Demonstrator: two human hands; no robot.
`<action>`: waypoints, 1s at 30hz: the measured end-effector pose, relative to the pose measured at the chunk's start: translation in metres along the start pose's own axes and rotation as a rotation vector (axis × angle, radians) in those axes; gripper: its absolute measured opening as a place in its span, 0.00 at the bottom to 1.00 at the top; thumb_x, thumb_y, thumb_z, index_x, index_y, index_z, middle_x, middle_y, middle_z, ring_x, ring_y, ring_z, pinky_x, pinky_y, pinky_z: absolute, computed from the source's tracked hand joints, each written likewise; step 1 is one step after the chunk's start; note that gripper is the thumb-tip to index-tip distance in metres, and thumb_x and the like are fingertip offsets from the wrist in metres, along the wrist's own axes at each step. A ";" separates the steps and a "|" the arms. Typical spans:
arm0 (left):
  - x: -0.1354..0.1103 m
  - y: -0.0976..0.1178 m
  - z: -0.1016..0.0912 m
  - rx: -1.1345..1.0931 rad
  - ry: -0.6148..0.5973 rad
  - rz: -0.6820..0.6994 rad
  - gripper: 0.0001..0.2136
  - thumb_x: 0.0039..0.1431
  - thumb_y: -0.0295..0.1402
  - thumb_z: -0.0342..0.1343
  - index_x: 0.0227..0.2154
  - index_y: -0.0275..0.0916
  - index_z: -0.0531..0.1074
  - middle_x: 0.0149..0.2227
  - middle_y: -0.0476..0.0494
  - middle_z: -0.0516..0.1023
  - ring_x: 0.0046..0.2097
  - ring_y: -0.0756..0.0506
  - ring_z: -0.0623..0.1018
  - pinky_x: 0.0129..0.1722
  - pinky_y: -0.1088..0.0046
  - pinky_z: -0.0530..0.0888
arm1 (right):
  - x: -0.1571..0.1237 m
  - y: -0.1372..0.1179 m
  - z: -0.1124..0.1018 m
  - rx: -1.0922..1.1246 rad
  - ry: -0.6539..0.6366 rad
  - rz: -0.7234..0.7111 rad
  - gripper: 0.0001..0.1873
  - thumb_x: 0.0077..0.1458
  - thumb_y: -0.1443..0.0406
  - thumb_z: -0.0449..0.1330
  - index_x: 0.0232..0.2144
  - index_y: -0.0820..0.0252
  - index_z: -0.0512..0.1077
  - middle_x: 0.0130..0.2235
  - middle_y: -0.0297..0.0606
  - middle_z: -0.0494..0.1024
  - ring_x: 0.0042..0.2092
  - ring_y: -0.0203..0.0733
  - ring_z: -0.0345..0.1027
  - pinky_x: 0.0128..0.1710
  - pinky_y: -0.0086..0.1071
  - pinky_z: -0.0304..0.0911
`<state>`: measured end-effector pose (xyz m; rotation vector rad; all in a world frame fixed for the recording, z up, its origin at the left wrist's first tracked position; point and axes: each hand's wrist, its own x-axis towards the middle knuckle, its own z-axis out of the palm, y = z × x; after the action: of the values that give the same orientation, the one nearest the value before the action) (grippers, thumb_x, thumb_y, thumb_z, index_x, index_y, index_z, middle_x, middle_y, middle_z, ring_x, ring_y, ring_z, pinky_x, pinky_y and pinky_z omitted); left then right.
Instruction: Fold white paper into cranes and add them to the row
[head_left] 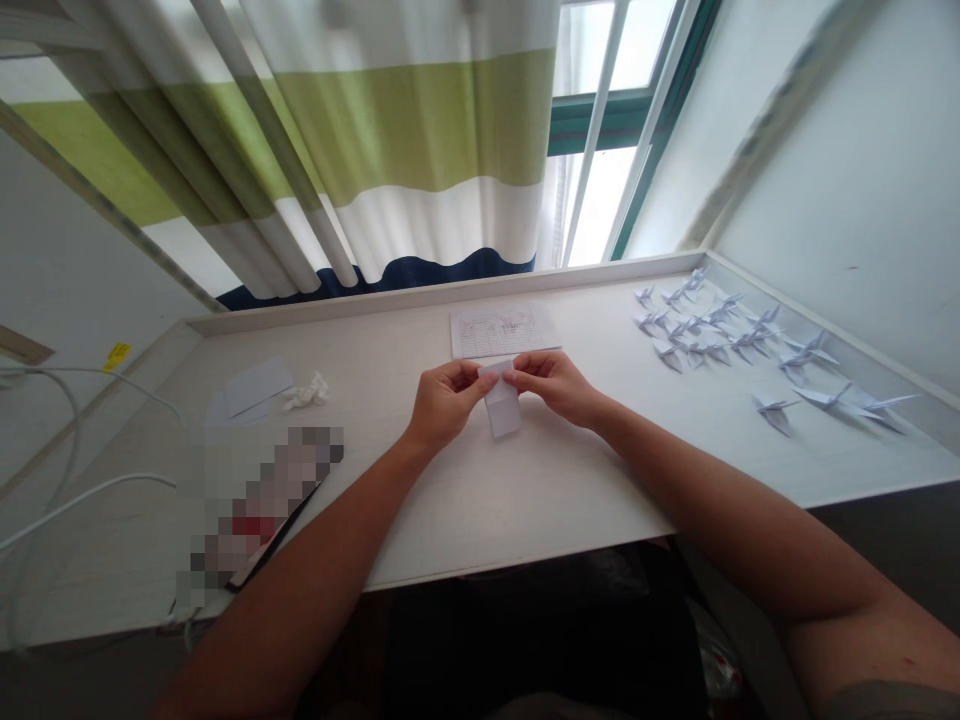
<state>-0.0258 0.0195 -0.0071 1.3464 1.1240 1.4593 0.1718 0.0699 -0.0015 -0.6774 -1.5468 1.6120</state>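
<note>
A small folded piece of white paper (503,410) is held above the middle of the desk, its long narrow end pointing down toward me. My left hand (450,398) pinches its upper left edge between thumb and fingers. On the upper right edge, my right hand (551,384) grips it the same way, the two thumbs close together. Just beyond the hands lies a printed sheet or pad (504,330) with rows of lines. At the right of the desk stand several folded white paper cranes (705,325).
Loose white paper sheets (257,387) and a crumpled tissue (307,391) lie on the left of the white desk (585,490). Nearer me is a blurred-out flat object (270,505). White cables (90,505) run along the left edge. A curtain (420,120) hangs behind.
</note>
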 end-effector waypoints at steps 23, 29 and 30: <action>-0.002 0.013 0.003 0.053 0.035 -0.030 0.17 0.51 0.46 0.75 0.24 0.38 0.81 0.25 0.46 0.80 0.28 0.48 0.77 0.31 0.70 0.75 | -0.001 -0.007 0.002 -0.136 0.047 -0.089 0.27 0.53 0.42 0.73 0.31 0.61 0.83 0.32 0.39 0.83 0.34 0.40 0.72 0.39 0.37 0.71; -0.002 0.012 0.003 0.015 0.019 -0.044 0.16 0.49 0.44 0.76 0.25 0.37 0.81 0.26 0.46 0.81 0.30 0.48 0.77 0.33 0.70 0.76 | -0.001 -0.005 0.001 -0.135 0.062 -0.099 0.26 0.52 0.42 0.74 0.31 0.61 0.84 0.30 0.38 0.82 0.33 0.38 0.70 0.36 0.35 0.68; -0.002 0.011 0.003 0.009 0.018 -0.048 0.16 0.49 0.44 0.77 0.26 0.37 0.81 0.27 0.46 0.81 0.30 0.48 0.78 0.34 0.70 0.76 | 0.000 -0.005 0.001 -0.134 0.066 -0.100 0.26 0.52 0.42 0.74 0.31 0.61 0.84 0.30 0.38 0.81 0.33 0.38 0.69 0.36 0.35 0.68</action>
<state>-0.0222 0.0147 0.0035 1.3061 1.1676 1.4359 0.1722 0.0688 0.0031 -0.7069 -1.6253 1.4089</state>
